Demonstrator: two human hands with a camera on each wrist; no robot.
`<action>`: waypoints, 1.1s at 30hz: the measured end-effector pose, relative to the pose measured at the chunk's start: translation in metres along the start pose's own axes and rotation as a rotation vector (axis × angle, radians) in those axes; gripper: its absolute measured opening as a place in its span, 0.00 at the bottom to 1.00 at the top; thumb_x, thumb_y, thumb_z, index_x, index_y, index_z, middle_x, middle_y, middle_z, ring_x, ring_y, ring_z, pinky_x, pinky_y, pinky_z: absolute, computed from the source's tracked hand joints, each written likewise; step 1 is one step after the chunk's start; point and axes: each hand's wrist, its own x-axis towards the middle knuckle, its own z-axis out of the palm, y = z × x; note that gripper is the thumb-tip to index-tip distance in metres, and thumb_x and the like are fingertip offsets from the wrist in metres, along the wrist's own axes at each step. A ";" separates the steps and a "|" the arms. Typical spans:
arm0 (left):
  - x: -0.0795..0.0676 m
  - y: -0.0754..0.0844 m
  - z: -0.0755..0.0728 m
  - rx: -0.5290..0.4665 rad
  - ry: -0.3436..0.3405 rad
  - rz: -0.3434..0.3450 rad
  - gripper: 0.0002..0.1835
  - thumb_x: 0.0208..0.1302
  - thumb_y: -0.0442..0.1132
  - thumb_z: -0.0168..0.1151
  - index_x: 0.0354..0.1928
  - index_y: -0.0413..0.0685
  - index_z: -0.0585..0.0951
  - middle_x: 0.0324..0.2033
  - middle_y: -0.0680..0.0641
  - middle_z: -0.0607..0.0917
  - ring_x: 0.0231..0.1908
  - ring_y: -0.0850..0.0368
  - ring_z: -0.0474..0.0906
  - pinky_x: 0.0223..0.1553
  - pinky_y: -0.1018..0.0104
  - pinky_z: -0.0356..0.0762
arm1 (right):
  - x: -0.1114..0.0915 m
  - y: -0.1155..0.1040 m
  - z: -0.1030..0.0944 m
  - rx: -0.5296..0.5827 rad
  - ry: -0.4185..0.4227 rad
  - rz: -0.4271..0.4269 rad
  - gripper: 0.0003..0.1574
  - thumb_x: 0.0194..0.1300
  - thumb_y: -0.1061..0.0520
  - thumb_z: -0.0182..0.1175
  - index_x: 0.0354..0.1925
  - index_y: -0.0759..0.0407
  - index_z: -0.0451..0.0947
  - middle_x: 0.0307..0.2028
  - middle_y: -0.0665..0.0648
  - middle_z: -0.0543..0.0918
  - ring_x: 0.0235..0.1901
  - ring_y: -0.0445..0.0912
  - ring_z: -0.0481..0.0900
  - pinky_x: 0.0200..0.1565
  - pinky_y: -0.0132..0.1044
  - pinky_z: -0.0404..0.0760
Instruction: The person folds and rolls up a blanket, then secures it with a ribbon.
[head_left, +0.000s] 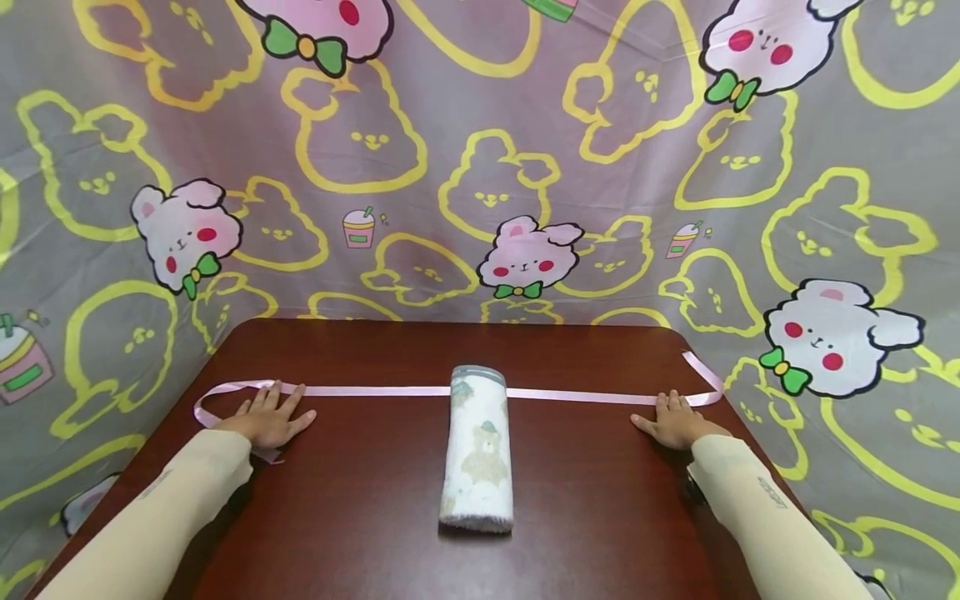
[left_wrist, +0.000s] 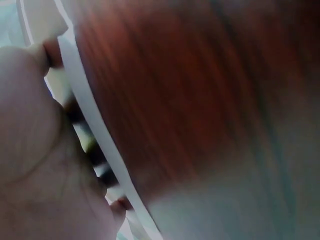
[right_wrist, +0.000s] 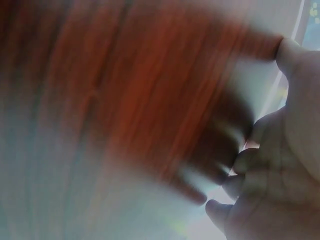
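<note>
A rolled white towel [head_left: 480,454] with a bear print and a grey edge lies lengthwise at the middle of the table. Its far part covers the middle of a pink ribbon [head_left: 585,396], which stretches crosswise on both sides. At the ribbon's left stretch, my left hand [head_left: 268,421] rests with spread fingers touching it; in the left wrist view the ribbon [left_wrist: 102,127] runs past the fingertips. My right hand [head_left: 681,423] lies palm down, fingers extended over the ribbon's right stretch. The right wrist view shows that palm [right_wrist: 305,145] above the wood.
The dark reddish-brown table [head_left: 585,500] has a glossy top. A cartoon-printed curtain [head_left: 420,183] surrounds its back and sides. Past the left hand the ribbon loops back toward the wrist; past the right hand it folds toward the far right corner.
</note>
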 end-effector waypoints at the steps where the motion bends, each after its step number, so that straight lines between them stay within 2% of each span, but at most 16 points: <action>1: -0.001 0.000 0.000 -0.011 -0.001 0.009 0.51 0.51 0.76 0.31 0.68 0.48 0.41 0.62 0.27 0.34 0.59 0.27 0.24 0.51 0.33 0.23 | -0.001 0.000 0.000 -0.002 0.001 -0.002 0.60 0.61 0.29 0.38 0.59 0.85 0.43 0.58 0.84 0.42 0.59 0.73 0.40 0.53 0.66 0.46; 5: -0.008 0.004 0.000 0.003 -0.004 0.016 0.50 0.53 0.75 0.32 0.68 0.47 0.42 0.62 0.26 0.35 0.59 0.27 0.25 0.51 0.33 0.23 | -0.006 0.002 0.000 -0.002 0.013 -0.029 0.59 0.61 0.30 0.39 0.58 0.85 0.45 0.58 0.84 0.44 0.58 0.73 0.41 0.52 0.67 0.47; 11: -0.030 0.020 -0.006 0.061 -0.019 0.049 0.47 0.58 0.69 0.37 0.67 0.41 0.45 0.62 0.24 0.38 0.58 0.25 0.30 0.51 0.31 0.29 | -0.015 0.004 0.000 0.007 0.020 -0.033 0.59 0.61 0.30 0.40 0.59 0.84 0.44 0.59 0.84 0.43 0.59 0.73 0.39 0.52 0.67 0.45; 15: -0.038 0.026 -0.007 0.072 -0.011 0.063 0.45 0.61 0.66 0.36 0.66 0.38 0.47 0.61 0.23 0.39 0.58 0.24 0.31 0.50 0.31 0.31 | -0.018 0.005 0.001 0.014 0.023 -0.038 0.58 0.61 0.30 0.40 0.59 0.84 0.44 0.59 0.83 0.43 0.59 0.73 0.39 0.52 0.67 0.45; 24: -0.030 0.020 -0.010 0.051 0.005 0.093 0.43 0.62 0.66 0.36 0.67 0.39 0.48 0.61 0.24 0.41 0.58 0.23 0.33 0.50 0.30 0.34 | -0.018 0.006 -0.004 -0.017 0.028 -0.061 0.58 0.62 0.31 0.40 0.58 0.85 0.47 0.58 0.84 0.47 0.58 0.74 0.43 0.52 0.67 0.48; 28: -0.029 0.021 -0.012 0.038 0.008 0.087 0.43 0.61 0.66 0.36 0.67 0.40 0.49 0.62 0.25 0.41 0.58 0.24 0.33 0.49 0.29 0.32 | -0.015 0.008 -0.006 -0.017 0.038 -0.075 0.57 0.62 0.31 0.40 0.57 0.86 0.49 0.57 0.85 0.49 0.57 0.74 0.46 0.51 0.67 0.50; 33: -0.028 0.022 -0.013 0.047 0.023 0.074 0.44 0.61 0.66 0.37 0.67 0.40 0.48 0.62 0.26 0.41 0.58 0.24 0.33 0.49 0.29 0.30 | -0.010 0.007 -0.001 0.005 0.043 -0.065 0.59 0.61 0.29 0.37 0.58 0.84 0.46 0.59 0.83 0.46 0.59 0.73 0.43 0.51 0.68 0.46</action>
